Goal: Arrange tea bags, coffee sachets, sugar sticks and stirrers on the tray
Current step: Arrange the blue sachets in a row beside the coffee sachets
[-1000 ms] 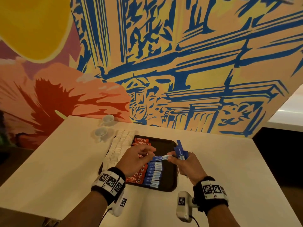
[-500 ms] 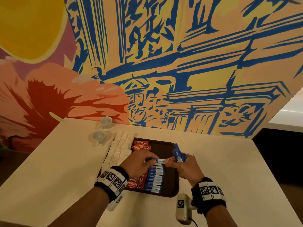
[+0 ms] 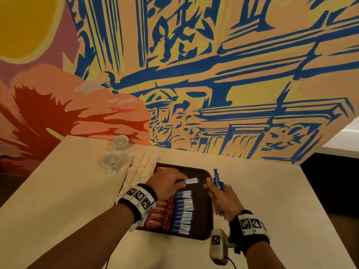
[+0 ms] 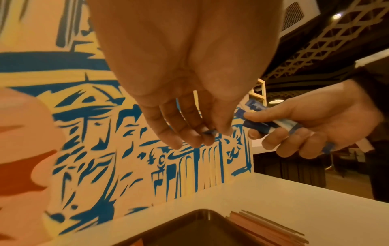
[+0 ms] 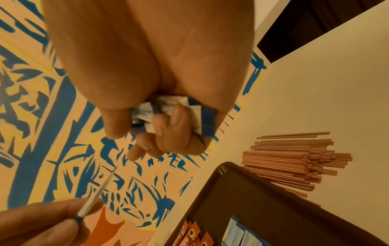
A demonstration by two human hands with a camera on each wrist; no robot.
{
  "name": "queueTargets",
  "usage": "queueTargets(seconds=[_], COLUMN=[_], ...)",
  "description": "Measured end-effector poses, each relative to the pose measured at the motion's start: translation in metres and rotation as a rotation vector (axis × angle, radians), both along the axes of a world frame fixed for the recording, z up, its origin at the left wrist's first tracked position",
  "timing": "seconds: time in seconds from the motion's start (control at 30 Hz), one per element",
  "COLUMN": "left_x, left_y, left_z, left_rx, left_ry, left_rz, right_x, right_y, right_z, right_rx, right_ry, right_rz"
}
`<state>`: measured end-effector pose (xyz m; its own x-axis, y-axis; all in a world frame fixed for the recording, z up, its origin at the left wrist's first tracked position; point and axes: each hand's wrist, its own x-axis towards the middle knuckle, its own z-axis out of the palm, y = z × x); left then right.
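We see a white desk (image 3: 252,191) carrying a dark tray (image 3: 204,210) with rows of red sachets (image 3: 157,216) and blue sticks (image 3: 183,210). Stirrers (image 5: 294,159) lie piled just beside the tray. Our right hand (image 3: 223,197) curls its fingers (image 5: 164,129) round a bundle (image 3: 218,181) of blue sticks. Our left hand (image 3: 165,183) pinches one stick (image 3: 191,180) above the tray.

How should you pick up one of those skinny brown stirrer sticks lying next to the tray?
Probably pinch one stirrer near its middle, from above, with fingertips. The sticks lie flat in a loose pile on the table beside the tray, thin and long, so a middle pinch should keep one level.
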<state>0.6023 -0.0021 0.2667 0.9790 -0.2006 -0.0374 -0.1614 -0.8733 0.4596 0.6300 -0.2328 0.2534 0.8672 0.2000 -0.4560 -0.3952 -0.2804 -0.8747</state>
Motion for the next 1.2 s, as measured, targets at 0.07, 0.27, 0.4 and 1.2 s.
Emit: queueTargets(seconds=[0.07, 0.27, 0.4, 1.2], left_x=[0.012, 0.047, 0.064, 0.105], left_y=[0.008, 0.019, 0.015, -0.023], left_z=[-0.012, -0.049, -0.084, -0.174], left_rx=[-0.03, -0.038, 0.022, 0.174], left_ry=[0.013, 0.11, 0.174, 0.257], left_rz=[0.096, 0.24, 0.226, 0.104], right_x=[0.007, 0.023, 0.029, 0.037], right_y=[0.002, 0.01, 0.009, 0.014], right_z=[-0.003, -0.018, -0.04, -0.095], right_rx=[0.011, 0.063, 0.017, -0.076], right_ry=[0.059, 0.131, 0.124, 0.251], right_rz=[-0.014, -0.04, -0.046, -0.056])
